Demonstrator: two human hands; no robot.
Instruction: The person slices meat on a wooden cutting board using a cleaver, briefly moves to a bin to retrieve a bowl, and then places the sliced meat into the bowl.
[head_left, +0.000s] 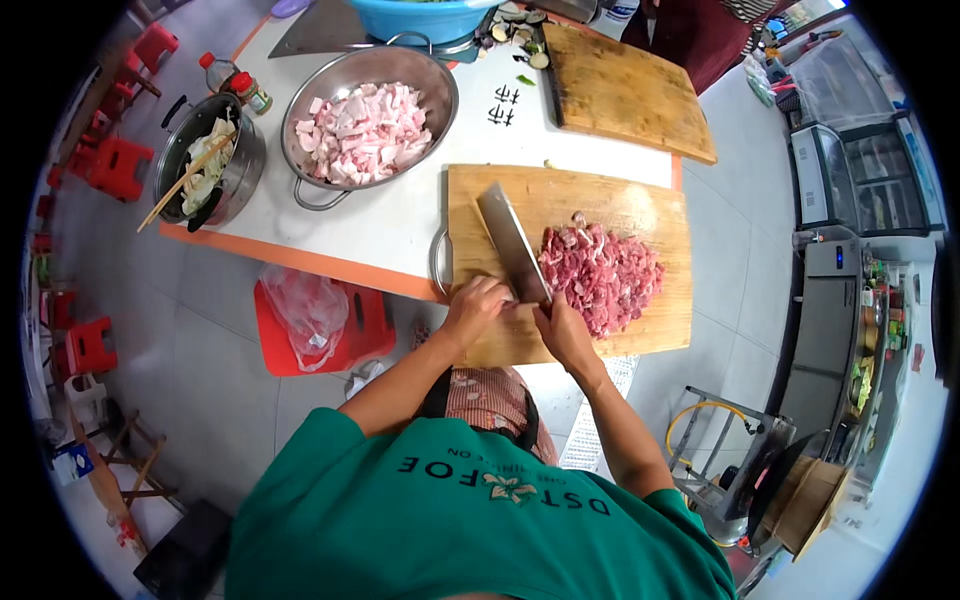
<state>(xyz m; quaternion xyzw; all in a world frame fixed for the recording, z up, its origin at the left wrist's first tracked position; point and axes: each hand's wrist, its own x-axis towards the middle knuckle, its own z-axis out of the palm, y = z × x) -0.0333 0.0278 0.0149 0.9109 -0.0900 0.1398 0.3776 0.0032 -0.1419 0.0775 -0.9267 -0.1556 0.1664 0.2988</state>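
Observation:
My right hand (568, 334) grips the handle of a broad cleaver (511, 240), whose blade slants up and left across the wooden cutting board (495, 345). Close to the blade's left side, my left hand (478, 306) is curled over a small piece of meat (513, 299), mostly hidden by the fingers. A heap of cut red meat (600, 277) lies on the board, to the right of the cleaver. Further up and left, a steel basin (442, 97) with two handles holds pale pink, fatty meat pieces (366, 133).
A steel pot (244, 169) with chopsticks (187, 180) stands at the table's left corner, beside two red-capped bottles (251, 91). Beyond are a blue tub (420, 21) and a second cutting board (626, 94), near another person (686, 37). Below the table edge is a red stool (367, 322).

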